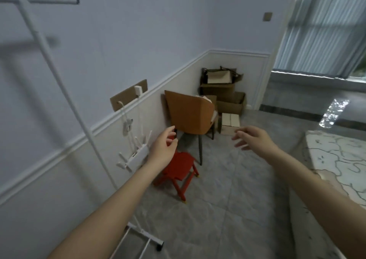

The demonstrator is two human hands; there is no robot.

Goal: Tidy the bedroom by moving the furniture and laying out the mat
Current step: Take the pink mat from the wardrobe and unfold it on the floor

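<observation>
Orange chair [191, 116] stands on the grey tiled floor [227, 199] with its back towards the camera, close to the white wainscot wall [103, 140]. Beyond the outstretched fingertips of both hands, not touched by either. Red stool [179, 169] sits on the floor below and just behind the left hand [163, 149], partly hidden by that wrist; no contact evident

Step in hand, as judged: moving the furniture, reaching stage. No mat can be identified with certainty; the pale patterned surface [336, 165] to the outside of the right hand [255, 138] may be a mattress or a mat, cannot tell which

Left hand: fingers [171, 132] loosely curved and apart, thumb separated, holding nothing, raised in line with the chair's left edge. Right hand: fingers [240, 138] spread and relaxed, pointing inward towards the chair, holding nothing; a small pale box [229, 124] lies just beyond them in the view

Next move, as judged: both hands must close the remaining gap and take the chair back at its two sides, then lift or drag it clear. The stool stands near the chair's front leg and could be knocked

Further out: stacked cardboard boxes [223, 92] in the corner past the chair; a white router [136, 155] with cables on the wall to the outside of the left fingers; a white rack pole [59, 80] nearer the camera on that same side
</observation>
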